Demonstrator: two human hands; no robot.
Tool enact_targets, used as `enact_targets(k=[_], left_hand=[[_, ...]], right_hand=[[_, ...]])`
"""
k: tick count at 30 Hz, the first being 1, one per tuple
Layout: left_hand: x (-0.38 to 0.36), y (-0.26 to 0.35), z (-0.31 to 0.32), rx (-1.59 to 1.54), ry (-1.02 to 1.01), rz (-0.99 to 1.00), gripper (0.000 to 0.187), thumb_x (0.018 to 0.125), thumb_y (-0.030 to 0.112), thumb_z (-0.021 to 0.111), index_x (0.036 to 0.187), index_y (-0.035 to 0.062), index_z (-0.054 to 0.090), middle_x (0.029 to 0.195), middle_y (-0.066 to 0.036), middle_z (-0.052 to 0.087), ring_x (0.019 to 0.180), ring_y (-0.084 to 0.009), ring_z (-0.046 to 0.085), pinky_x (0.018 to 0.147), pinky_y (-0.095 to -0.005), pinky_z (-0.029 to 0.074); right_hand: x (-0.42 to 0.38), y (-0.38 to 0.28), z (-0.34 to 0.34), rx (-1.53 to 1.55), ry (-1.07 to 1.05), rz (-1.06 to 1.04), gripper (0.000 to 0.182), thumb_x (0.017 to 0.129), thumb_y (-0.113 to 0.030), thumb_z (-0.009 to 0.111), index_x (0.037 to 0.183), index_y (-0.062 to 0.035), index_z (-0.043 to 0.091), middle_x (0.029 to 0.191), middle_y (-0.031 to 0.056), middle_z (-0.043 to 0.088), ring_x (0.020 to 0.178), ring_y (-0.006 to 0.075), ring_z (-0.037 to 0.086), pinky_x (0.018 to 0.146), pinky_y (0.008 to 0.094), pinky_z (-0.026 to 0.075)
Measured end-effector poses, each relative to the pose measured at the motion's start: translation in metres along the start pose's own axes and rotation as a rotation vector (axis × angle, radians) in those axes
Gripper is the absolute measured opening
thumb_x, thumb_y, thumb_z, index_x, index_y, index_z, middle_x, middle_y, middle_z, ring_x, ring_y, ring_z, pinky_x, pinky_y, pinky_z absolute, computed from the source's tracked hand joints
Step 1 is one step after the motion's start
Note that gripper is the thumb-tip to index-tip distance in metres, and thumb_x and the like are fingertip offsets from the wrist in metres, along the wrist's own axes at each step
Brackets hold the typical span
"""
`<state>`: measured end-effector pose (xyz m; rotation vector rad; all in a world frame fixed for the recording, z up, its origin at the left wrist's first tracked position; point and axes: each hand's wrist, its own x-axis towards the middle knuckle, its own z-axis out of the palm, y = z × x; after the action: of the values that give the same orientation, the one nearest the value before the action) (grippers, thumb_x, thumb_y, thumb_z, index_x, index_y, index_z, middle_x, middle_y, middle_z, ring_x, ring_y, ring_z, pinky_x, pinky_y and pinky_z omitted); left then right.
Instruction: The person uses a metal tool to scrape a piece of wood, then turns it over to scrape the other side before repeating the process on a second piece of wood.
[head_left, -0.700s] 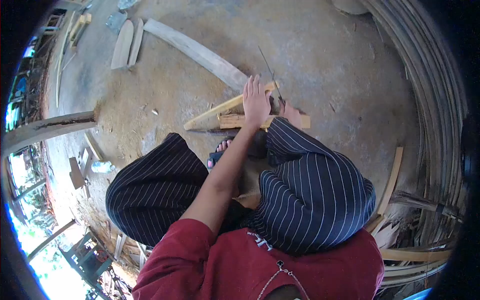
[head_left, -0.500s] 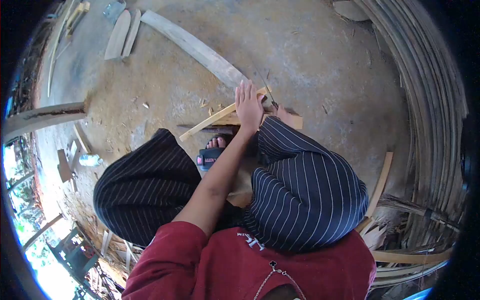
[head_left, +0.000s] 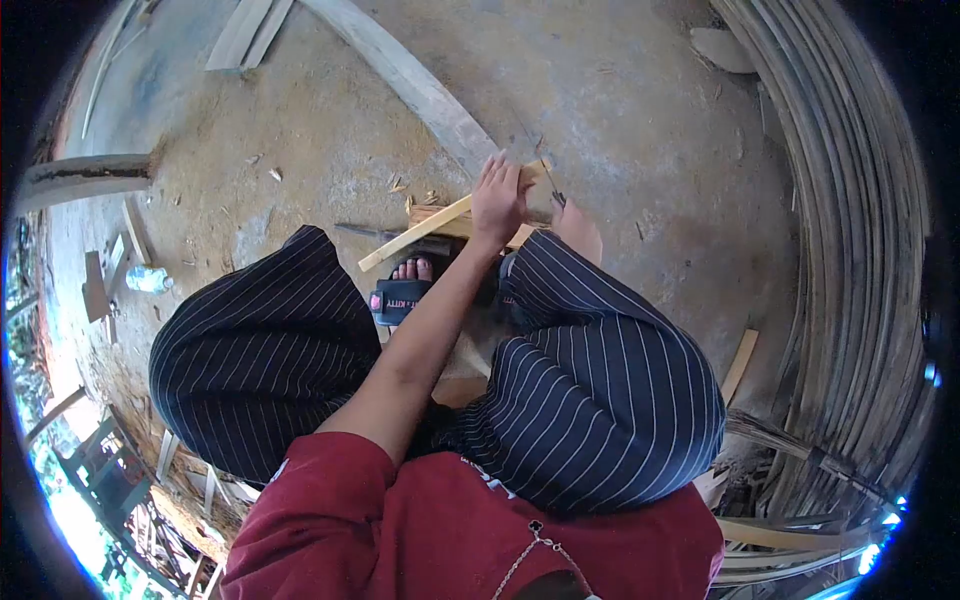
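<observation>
While my R grip is shut round the handle end of a thin-bladed tool, my L grip lies across a pale wood strip, fingers fairly straight; can't tell if the thumb closes underneath. Strip's right under L grip, slanting from its far end, just beyond my fingers & near the blade, down to its near end L of my wrist. Step in hand looks like working the far end w/ the blade while L grip steadies the strip, tho contact btwn blade & wood is too small to confirm. Below L grip, a rough wood block sits by the strip, prob. as support. Dark pointed piece is on the floor, L of L grip; chips lie that way too. Grey plank runs off beyond my fingertips. Next move calls for firm L pressure, strip kept from rolling or sliding, & a short, controlled R stroke, w/ blade angled clear of L fingers, esp. the thumb side. Main risk, I'd say: a slip, as both grips sit v. near each other.
</observation>
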<state>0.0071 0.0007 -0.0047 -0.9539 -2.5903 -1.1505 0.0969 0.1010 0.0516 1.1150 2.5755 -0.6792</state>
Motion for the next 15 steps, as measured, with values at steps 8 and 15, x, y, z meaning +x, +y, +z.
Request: enact_targets(k=[8, 15], left_hand=[[0.029, -0.016, -0.007, 0.026, -0.027, -0.013, 0.03, 0.088, 0.024, 0.052, 0.107, 0.0015, 0.058, 0.118, -0.019, 0.057, 0.124, -0.0382, 0.042, 0.104, -0.0465, 0.033], [0.036, -0.018, 0.004, 0.23, 0.047, -0.474, 0.053, 0.094, 0.031, 0.035, 0.133, -0.0033, 0.039, 0.14, -0.031, 0.032, 0.137, -0.0453, 0.015, 0.112, -0.0534, 0.004]], right_hand=[[0.038, 0.009, 0.044, 0.057, 0.118, -0.114, 0.033, 0.094, -0.037, 0.043, 0.099, -0.0072, 0.056, 0.076, 0.0241, 0.063, 0.073, 0.0425, 0.063, 0.065, 0.0516, 0.05], [0.03, 0.03, 0.068, 0.15, 0.276, -0.246, 0.025, 0.091, -0.031, 0.051, 0.096, -0.0069, 0.054, 0.068, 0.0205, 0.063, 0.06, 0.0384, 0.062, 0.053, 0.0473, 0.05]])
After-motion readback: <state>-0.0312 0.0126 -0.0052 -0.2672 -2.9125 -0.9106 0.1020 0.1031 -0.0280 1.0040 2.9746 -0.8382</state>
